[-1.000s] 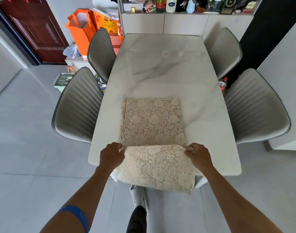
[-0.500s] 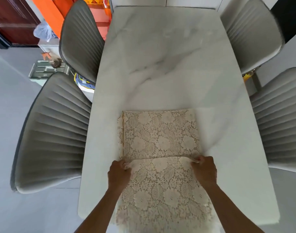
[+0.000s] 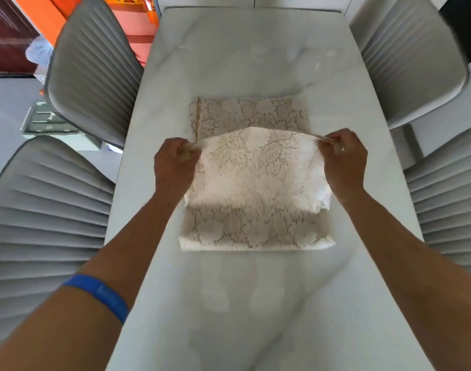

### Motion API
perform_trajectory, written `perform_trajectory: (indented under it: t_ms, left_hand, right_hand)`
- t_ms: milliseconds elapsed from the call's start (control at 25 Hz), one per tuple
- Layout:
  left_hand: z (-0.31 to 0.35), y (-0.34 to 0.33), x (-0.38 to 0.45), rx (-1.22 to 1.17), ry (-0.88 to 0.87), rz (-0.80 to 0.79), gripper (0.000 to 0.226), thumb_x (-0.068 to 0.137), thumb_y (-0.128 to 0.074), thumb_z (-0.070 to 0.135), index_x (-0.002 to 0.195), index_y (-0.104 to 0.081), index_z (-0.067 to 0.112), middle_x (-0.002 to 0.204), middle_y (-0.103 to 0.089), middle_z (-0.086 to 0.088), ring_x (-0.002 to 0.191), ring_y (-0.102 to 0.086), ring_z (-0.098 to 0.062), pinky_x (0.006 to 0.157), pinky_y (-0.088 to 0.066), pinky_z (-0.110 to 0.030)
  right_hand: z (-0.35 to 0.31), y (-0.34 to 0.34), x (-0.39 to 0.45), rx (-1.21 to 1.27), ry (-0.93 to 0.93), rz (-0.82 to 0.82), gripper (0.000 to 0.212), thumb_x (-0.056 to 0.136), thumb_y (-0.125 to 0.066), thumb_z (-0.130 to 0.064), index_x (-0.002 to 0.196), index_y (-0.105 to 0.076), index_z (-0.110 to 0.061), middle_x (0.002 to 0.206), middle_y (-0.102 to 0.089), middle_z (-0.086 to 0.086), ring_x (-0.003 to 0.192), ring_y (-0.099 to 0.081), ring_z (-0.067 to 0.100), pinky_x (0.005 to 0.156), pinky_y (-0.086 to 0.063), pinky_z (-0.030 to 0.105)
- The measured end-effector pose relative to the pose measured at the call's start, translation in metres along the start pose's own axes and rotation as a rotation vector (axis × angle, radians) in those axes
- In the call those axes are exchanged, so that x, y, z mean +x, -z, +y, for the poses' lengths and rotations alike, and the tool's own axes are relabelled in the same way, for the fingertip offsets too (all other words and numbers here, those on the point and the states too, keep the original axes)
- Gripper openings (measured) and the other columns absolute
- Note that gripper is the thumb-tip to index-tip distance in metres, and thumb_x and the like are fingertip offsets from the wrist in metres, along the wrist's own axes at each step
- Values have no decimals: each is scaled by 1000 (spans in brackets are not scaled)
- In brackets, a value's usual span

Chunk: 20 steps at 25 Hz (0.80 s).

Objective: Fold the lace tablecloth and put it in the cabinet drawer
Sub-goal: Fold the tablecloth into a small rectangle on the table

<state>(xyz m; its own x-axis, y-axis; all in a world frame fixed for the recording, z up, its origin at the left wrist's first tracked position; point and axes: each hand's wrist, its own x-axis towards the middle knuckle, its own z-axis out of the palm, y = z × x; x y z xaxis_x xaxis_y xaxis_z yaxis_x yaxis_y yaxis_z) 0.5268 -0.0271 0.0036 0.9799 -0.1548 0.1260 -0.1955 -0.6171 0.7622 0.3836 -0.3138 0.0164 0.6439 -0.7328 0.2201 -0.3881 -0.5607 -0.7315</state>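
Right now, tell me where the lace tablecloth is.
In the head view the lace tablecloth lies mid-table on the marble table, between the grey chairs; the left hand and right hand pinch its raised flap.

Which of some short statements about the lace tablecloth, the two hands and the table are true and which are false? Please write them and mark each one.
1. Both hands pinch the lace tablecloth. True: the left hand and the right hand each hold one end of a lifted fold.
2. The tablecloth hangs off the near edge of the marble table. False: it lies wholly on the tabletop.
3. A blue wristband is on the left forearm. True.
4. The lifted fold already covers the far part of the cloth. False: the far part lies bare beyond the hands.
5. Grey ribbed chairs stand on one side only. False: they stand on both sides.
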Motion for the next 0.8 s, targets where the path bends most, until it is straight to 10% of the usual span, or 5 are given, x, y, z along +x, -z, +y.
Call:
perform_trajectory:
  t_ms: [160, 800]
  left_hand:
    - [14, 35, -43, -165, 1, -172, 13, 83, -75, 22, 78, -65, 16, 67, -64, 10, 59, -54, 1, 55, -38, -7]
    - [-7, 102, -350, 186, 154, -185, 25, 81, -75, 11, 86, -74, 35, 83, -63, 13, 84, -62, -8, 75, -46, -17]
  right_hand:
    - [-19, 46, -37, 224, -28, -21, 9, 87, -68, -20, 84, -61, -15, 75, -61, -15, 71, -56, -9, 64, -38, 4]
    - [39, 165, -294, 2, 71, -329, 32, 69, -66, 5, 78, -70, -26, 81, -63, -18, 81, -54, 9, 71, -38, 8]
